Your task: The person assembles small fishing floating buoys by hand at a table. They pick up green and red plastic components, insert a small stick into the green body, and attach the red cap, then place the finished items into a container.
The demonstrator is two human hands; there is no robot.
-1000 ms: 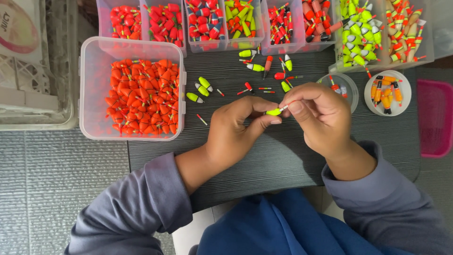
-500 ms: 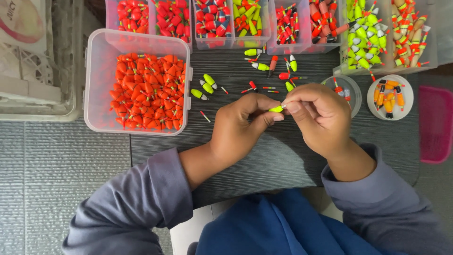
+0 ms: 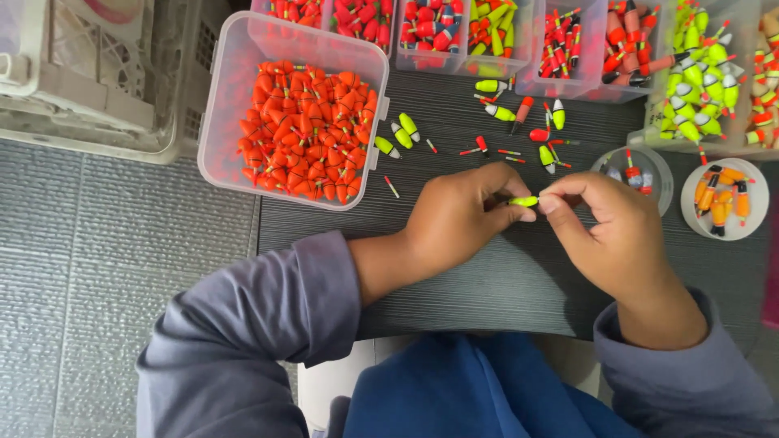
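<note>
Holding: both hands pinch one small yellow-green float between them, above the dark bench.
Bench: dark ribbed top, carrying tubs and loose pieces.
Big tub: clear plastic, full of orange floats, far left of the hands.
Left hand: fingers curled, tips narrow on the float's left end.
Right hand: fingers narrow on its right end; possibly a thin stem there, too small to tell.
Loose floats: scattered beyond the hands.
</note>
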